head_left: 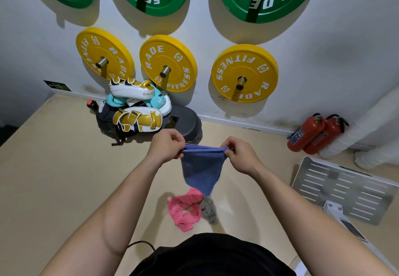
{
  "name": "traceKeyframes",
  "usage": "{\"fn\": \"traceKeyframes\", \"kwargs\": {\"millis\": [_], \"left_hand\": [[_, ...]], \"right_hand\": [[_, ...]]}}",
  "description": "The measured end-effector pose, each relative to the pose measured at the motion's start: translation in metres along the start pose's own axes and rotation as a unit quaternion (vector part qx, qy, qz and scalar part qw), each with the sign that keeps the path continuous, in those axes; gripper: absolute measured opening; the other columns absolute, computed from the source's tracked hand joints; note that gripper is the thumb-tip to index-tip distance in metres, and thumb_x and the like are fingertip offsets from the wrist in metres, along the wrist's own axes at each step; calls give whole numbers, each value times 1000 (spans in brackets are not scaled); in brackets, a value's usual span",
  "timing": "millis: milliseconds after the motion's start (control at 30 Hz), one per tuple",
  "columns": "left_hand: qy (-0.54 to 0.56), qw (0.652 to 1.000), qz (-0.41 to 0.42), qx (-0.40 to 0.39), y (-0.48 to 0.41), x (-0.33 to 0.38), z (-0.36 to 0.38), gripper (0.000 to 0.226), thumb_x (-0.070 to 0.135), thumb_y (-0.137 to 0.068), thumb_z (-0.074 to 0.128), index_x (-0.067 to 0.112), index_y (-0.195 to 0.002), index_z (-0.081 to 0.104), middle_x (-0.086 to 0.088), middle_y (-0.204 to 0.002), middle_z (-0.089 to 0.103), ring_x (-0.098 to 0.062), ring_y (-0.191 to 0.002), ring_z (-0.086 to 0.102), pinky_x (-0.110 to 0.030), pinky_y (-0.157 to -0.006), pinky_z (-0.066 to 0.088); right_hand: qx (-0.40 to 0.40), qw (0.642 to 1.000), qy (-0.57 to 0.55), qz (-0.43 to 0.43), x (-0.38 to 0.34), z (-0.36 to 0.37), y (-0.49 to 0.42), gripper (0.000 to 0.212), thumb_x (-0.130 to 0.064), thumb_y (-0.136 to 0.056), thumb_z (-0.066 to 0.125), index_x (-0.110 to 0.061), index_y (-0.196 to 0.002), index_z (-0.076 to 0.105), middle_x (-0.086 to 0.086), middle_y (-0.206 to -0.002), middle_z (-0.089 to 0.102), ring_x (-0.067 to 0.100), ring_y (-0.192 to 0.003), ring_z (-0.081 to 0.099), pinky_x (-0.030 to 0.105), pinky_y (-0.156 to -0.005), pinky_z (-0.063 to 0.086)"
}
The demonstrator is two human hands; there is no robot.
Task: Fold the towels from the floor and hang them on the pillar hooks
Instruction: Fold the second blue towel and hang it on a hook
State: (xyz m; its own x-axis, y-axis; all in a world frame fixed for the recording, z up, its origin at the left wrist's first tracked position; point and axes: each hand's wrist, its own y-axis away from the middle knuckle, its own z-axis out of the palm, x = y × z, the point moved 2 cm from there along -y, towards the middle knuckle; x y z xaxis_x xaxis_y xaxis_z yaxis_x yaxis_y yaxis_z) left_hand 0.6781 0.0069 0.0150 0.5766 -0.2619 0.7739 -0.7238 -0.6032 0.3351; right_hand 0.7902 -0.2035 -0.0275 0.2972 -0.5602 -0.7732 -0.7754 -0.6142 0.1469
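Head camera looks down on a blue towel (pixel 201 167) held up in the air between the two hands. Its cloth is a dull, even blue with a stitched hem. The top edge shows two layers lying together and is stretched into a short, nearly level line. Below that edge the towel hangs loose and narrows to a point.

The left hand (pixel 166 146) pinches the towel's top left corner between thumb and curled fingers. The right hand (pixel 241 155) pinches the top right corner the same way, so the towel spans the gap between them.

Below the hands and nearer the person's body, a crumpled pink towel (pixel 185 208) lies on the beige floor (pixel 54 167). A smaller grey towel (pixel 209 210) lies bunched against its right side, and the blue towel's hanging tip comes just above both.

Beyond the left hand sits a heap of boxing pads (pixel 136 107). Two red fire extinguishers (pixel 313 133) lie well off beyond the right hand.
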Motion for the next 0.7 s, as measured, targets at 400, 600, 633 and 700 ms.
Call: {"fn": "traceKeyframes", "kwargs": {"millis": [400, 600, 633, 700], "left_hand": [[-102, 985, 88, -109, -1, 8, -7, 26, 15, -79, 70, 25, -103, 72, 7, -94, 72, -11, -84, 70, -24, -70, 56], [-47, 989, 137, -13, 2, 12, -2, 12, 18, -85, 74, 24, -94, 69, 6, -87, 70, -13, -83, 66, -20, -58, 52], [-7, 991, 130, -18, 2, 13, -2, 11, 19, -86, 75, 25, -93, 68, 6, -87, 70, -12, -83, 66, -18, -56, 52], [28, 989, 141, -29, 2, 15, -1, 12, 20, -86, 75, 25, -92, 66, 7, -88, 69, -10, -85, 64, -19, -60, 51]], "right_hand": [[29, 991, -127, 8, -12, -14, -7, 13, -16, -98, 51, -24, -90, 57, -3, -89, 63, 14, -82, 55, 34, -76, 44], [29, 994, -108, -15, -18, -26, -10, 17, -10, -99, 47, -23, -94, 57, 5, -85, 67, 19, -75, 58, 35, -66, 48], [25, 993, -118, -9, -18, -29, -11, 19, -8, -98, 48, -24, -94, 58, 8, -86, 69, 21, -77, 61, 37, -69, 50], [5, 993, -122, 0, -19, -37, -14, 24, -3, -90, 51, -25, -89, 61, 7, -84, 69, 21, -77, 61, 43, -74, 52]]}}
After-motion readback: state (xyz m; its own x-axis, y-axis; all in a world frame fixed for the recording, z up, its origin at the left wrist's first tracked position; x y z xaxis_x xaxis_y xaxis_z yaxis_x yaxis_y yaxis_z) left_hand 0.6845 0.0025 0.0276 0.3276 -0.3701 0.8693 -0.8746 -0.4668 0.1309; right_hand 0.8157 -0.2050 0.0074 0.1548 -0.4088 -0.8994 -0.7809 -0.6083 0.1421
